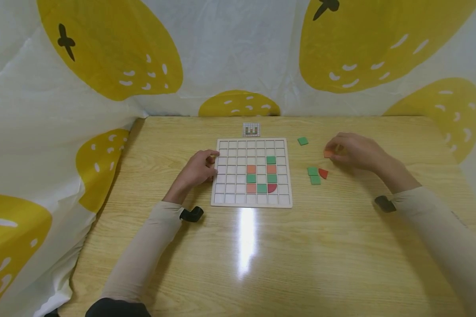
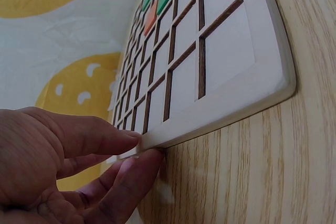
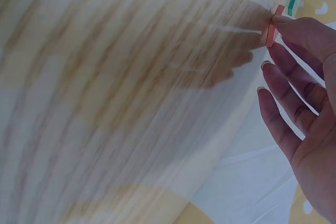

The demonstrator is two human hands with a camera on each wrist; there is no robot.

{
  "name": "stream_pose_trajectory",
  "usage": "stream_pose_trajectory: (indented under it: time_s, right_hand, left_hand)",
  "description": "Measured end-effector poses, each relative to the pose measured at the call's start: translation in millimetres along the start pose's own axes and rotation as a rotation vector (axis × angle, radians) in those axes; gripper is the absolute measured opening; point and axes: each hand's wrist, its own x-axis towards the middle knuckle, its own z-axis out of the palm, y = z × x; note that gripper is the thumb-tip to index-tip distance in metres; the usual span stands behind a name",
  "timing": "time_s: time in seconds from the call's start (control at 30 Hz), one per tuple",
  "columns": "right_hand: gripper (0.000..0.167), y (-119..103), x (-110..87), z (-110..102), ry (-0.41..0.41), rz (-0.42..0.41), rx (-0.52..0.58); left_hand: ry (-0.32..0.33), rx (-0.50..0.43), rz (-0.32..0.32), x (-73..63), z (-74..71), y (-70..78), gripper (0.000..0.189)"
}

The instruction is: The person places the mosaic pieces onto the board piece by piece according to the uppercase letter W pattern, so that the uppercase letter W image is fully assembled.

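A white wooden grid board lies flat on the table. Several green and orange square tiles and one red quarter-round tile sit in its cells, toward the right side. At the board's left edge, my left hand pinches the rim between thumb and fingers, as the left wrist view shows up close. Off to the right, my right hand pinches an orange tile between thumb and index finger, low over the table. The other fingers of that hand are spread and hold nothing.
Right of the board lie a lone green tile, two touching green tiles and a red quarter-round tile. A small pattern card lies behind the board. White cloth with yellow shapes hangs along the table's back and left.
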Motion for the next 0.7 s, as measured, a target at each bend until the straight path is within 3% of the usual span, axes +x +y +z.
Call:
stream_pose_trajectory:
  time_s: [0.37,0.7]
  right_hand:
    - [0.022,2.2,-0.4,4.8,0.044,-0.034,-0.075]
    - [0.019,2.1,0.1,5.8,0.05,-0.045,-0.056]
  left_hand:
    - [-0.001,-0.007,-0.007,0.3,-0.1,2.0,0.059]
    - [-0.011,0.0,0.001,0.0,-0.5,0.2,0.058]
